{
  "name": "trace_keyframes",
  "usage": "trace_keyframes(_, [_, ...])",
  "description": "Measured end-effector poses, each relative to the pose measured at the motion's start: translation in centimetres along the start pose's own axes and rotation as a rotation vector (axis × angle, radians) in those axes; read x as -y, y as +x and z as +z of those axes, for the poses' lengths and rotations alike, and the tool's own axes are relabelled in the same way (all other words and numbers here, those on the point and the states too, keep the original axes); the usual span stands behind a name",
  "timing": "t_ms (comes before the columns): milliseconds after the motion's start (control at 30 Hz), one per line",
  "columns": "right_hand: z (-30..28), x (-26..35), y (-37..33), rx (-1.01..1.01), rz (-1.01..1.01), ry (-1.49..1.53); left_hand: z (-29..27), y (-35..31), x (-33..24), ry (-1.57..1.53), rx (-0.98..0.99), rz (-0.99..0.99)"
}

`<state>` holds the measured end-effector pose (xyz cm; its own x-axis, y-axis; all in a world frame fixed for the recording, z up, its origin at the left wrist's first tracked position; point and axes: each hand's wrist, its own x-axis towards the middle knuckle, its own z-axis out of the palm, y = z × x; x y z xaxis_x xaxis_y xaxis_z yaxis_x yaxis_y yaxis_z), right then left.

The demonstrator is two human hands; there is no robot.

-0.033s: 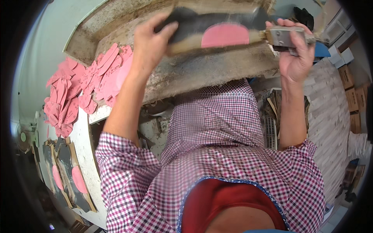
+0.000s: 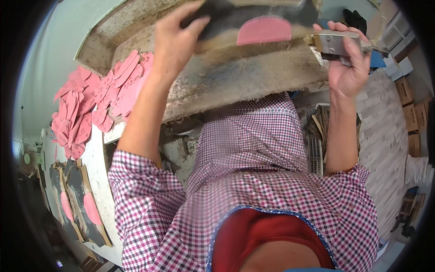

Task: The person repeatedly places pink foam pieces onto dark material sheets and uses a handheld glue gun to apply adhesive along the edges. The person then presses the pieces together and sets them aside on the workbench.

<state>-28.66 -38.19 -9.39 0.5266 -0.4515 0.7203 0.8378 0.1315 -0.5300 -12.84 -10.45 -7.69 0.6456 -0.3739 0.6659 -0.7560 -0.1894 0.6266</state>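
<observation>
My left hand (image 2: 176, 50) grips the left end of a flat black piece with tan edges (image 2: 217, 22), fingers wrapped round it. A pink half-round patch (image 2: 265, 31) lies on the piece's near side. In my right hand (image 2: 346, 70) is a flat brush (image 2: 334, 43) with a wide metal band. Its pale bristles point left, close to the piece's right end; a small gap seems to separate them. Motion blurs the piece, and its far edge is partly beyond the top of the view. Both hands are above a stained, shallow wooden tray (image 2: 253, 75).
Pink cut-out pieces (image 2: 74, 113) lie heaped left of the tray on a white tabletop (image 2: 97, 172). Black-and-tan pieces with pink patches (image 2: 77, 186) lie nearer me. A plastic crate (image 2: 315, 152) stands below on the right, with cardboard boxes (image 2: 410, 118) farther right.
The black piece and my left hand have shifted slightly up and away. My right hand with the brush has moved a little right, widening the gap to the piece.
</observation>
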Motion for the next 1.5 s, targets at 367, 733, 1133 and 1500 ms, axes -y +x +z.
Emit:
trace_keyframes(367, [0.5, 1.5, -1.9, 0.064, 0.128, 0.029, 2.0, -7.7, -0.4, 0.514, 0.482, 0.692])
trace_keyframes(733, [3.0, -3.7, -4.6, -0.019, 0.273, -0.247, 1.7, -9.2, -0.3, 0.455, 0.408, 0.674])
trace_keyframes(1133, [-4.8, -3.8, 0.9, -0.193, 0.075, -0.61, 1.6, -9.0, -0.6, 0.45, 0.377, 0.696])
trace_keyframes(1500, [6.5, -5.8, -1.8, 0.084, 0.332, -0.23, 1.7, -9.3, -0.9, 0.494, 0.424, 0.682])
